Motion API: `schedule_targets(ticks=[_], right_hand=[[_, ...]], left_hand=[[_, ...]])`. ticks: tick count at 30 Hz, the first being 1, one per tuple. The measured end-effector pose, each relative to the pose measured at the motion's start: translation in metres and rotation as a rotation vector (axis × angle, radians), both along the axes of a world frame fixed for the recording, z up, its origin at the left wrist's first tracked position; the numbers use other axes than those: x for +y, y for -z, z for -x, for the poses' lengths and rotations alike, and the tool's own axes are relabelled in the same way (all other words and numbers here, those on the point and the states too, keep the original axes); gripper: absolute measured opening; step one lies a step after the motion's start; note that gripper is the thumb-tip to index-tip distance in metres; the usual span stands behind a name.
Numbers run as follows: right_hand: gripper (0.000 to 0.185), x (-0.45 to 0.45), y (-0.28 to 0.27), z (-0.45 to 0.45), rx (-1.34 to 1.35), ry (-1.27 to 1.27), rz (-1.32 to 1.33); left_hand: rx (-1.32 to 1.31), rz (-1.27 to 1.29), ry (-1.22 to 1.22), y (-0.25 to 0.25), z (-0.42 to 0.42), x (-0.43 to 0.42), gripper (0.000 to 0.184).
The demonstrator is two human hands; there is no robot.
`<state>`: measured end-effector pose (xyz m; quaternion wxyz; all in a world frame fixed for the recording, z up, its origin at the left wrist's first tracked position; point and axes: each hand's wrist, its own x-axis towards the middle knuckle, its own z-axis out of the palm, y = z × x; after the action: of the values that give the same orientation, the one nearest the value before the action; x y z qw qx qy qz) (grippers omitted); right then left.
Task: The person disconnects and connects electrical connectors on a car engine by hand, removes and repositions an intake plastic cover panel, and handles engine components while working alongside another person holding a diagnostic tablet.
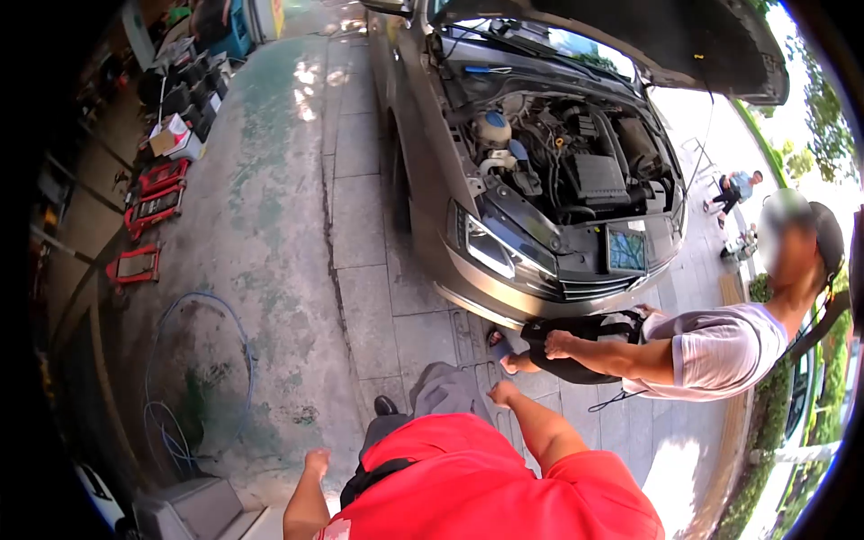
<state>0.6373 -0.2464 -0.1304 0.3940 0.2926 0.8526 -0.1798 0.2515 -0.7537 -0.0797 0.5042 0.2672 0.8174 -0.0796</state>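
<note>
My left hand (pixel 317 462) hangs low by my side, its fingers loosely curled with nothing visible in them. My right hand (pixel 504 393) is out in front of my body, curled too, and no object shows in it. Neither hand touches anything. Ahead stands a grey-brown car (pixel 504 297) with its hood (pixel 693 45) raised and the engine (pixel 589 171) bare. A tablet-like device (pixel 625 250) with a lit or reflecting screen lies at the front edge of the engine bay. A blue-handled tool (pixel 488 69) rests near the windshield base.
Close on my right, a person in a light shirt (pixel 720 346) stands by the bumper with a black bag (pixel 576 351). A seated person (pixel 735 193) is farther off. At left are red floor jacks (pixel 153 207), a coiled hose (pixel 247 346) and a grey box (pixel 184 513).
</note>
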Motion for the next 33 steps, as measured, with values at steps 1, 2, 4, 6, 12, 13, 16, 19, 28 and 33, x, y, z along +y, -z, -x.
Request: schedule_targets(ticks=[1, 2, 4, 6, 12, 13, 16, 19, 28, 33], right_hand=[[0.031, -0.012, -0.026, 0.019, 0.028, 0.105, 0.075], [0.032, -0.016, -0.042, 0.035, 0.060, 0.207, 0.146], [0.033, -0.033, -0.014, 0.041, 0.119, 0.294, 0.129], [0.034, -0.026, 0.001, 0.051, 0.187, 0.374, 0.115], [0.034, 0.088, -0.044, 0.102, 0.406, 0.959, 0.213], [0.031, 0.118, -0.046, 0.104, 0.437, 1.021, 0.191], [0.023, 0.214, -0.043, 0.108, 0.721, 1.228, 0.084], [0.018, 0.327, -0.113, 0.137, 0.925, 1.480, 0.081], [0.017, 0.453, -0.161, 0.186, 1.131, 1.775, 0.027], [0.018, 0.434, -0.148, 0.234, 1.056, 1.763, -0.187]], left_hand=[[0.127, -0.048, 0.591, 0.008, 0.040, 0.011, 0.038], [0.036, -0.129, -0.051, 0.032, 0.070, 0.025, 0.039], [0.012, -0.322, -0.644, 0.019, 0.120, 0.084, 0.042], [0.041, -0.333, -0.555, -0.018, 0.168, 0.166, 0.046], [0.004, -0.445, -0.605, 0.014, 0.243, 0.348, 0.050], [-0.042, -0.386, -0.612, 0.003, 0.233, 0.378, 0.050], [-0.107, -0.444, -0.288, -0.004, 0.199, 0.448, 0.048], [-0.082, -0.397, 0.106, -0.072, 0.168, 0.560, 0.044], [-0.133, -0.724, 0.157, -0.146, 0.182, 0.807, 0.023], [-0.283, -0.939, 0.229, -0.181, 0.174, 0.940, 0.015]])
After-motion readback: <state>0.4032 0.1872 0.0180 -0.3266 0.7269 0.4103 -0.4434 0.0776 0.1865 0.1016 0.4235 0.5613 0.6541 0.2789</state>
